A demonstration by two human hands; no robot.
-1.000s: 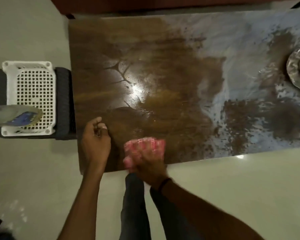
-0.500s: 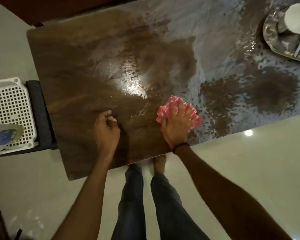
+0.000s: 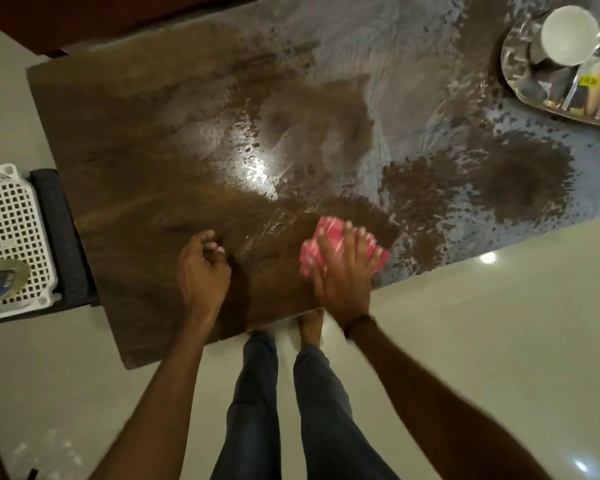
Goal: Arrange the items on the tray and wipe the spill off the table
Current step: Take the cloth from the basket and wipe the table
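The dark wooden table stood on a pale tiled floor, its top smeared wet and glaring under the ceiling light. The right hand lay flat, fingers spread, pressing a pink checked cloth onto the wet near the front edge, the better to soak it, I judged. The left hand rested loosely curled on the wood, holding nothing, seemingly there to brace. Off at the far right sat the steel tray with a white cup already on it, well clear of the wiping.
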